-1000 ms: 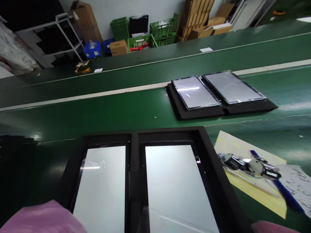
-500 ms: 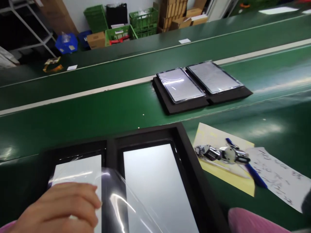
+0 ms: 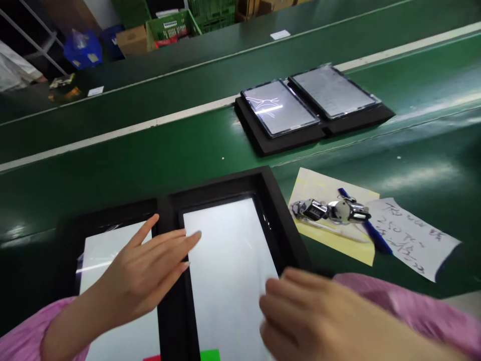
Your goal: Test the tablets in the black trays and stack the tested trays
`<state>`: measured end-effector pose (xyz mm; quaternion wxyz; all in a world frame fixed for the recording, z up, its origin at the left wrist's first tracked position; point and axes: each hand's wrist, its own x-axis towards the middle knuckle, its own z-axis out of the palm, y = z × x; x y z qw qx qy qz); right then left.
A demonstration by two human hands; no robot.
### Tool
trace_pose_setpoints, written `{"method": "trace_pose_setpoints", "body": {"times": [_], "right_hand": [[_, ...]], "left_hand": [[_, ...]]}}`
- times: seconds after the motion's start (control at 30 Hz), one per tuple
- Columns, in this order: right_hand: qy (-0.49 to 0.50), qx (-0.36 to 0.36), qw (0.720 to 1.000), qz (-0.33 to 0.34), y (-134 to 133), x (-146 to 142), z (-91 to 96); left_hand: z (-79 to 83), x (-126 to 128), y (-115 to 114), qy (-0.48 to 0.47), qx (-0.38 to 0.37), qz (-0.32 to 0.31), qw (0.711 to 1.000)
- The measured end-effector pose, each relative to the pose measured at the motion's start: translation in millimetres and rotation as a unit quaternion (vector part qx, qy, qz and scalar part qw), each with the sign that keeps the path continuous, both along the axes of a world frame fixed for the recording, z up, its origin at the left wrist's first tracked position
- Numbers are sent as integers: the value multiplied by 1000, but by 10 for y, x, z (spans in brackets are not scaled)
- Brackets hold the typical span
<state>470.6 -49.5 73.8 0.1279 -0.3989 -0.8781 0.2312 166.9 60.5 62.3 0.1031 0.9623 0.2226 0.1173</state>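
Note:
Two lit white screens lie side by side in a black foam tray (image 3: 164, 200): a left screen (image 3: 120, 331) and a right screen (image 3: 221, 250). My left hand (image 3: 150, 271) is open above the divider between them, fingers stretched and spread, with nothing in it. My right hand (image 3: 300, 311) hangs curled over the right screen's lower right edge. It is blurred, and its fingertips and anything in them are hidden. A red patch (image 3: 152, 358) and a green patch (image 3: 209, 355) show on the screens at the bottom of the view.
Beyond stands a second foam tray (image 3: 281, 145) bearing two film-covered screens. To the right, metal roller stamps (image 3: 330, 210) and a blue pen (image 3: 378, 238) lie on yellow paper (image 3: 356, 250), beside a handwritten sheet (image 3: 417, 240). Green crates (image 3: 173, 30) stand behind the belt.
My left hand has moved forward and right and opened; the clear film near it is out of sight. My right hand has come into view. Coloured patches now show at the bottom.

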Motion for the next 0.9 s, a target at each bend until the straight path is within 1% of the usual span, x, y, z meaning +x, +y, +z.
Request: {"method": "trace_pose_setpoints", "body": {"times": [0.03, 0.1, 0.17, 0.2, 0.27, 0.33, 0.37, 0.47, 0.53, 0.67, 0.9], "right_hand": [[-1, 3, 1000, -1, 164, 20, 18], [26, 4, 1000, 9, 538, 75, 22], [140, 6, 989, -51, 900, 131, -40], [195, 14, 976, -98, 1047, 154, -90], [295, 20, 935, -195, 1241, 178, -194], [353, 22, 897, -266, 1310, 174, -266], [369, 26, 883, -289, 1313, 163, -284], [384, 48, 862, -327, 1285, 125, -293], [383, 55, 858, -339, 1279, 108, -292], [363, 64, 860, -353, 1300, 105, -317], [355, 62, 858, -365, 1295, 98, -329]], "left_hand": [[5, -4, 37, -8, 5, 3, 1000], [32, -65, 148, -49, 24, 50, 997], [62, -174, 287, -82, 65, 119, 987], [73, -234, 356, -74, 76, 153, 982], [81, -346, 474, -5, 58, 210, 976], [82, -422, 545, 80, 8, 254, 964], [85, -442, 560, 107, -15, 267, 958], [127, -437, 551, 125, -58, 278, 951], [175, -403, 523, 118, -73, 278, 950], [241, -357, 483, 95, -74, 296, 947], [188, -365, 494, 37, -83, 301, 949]]}}
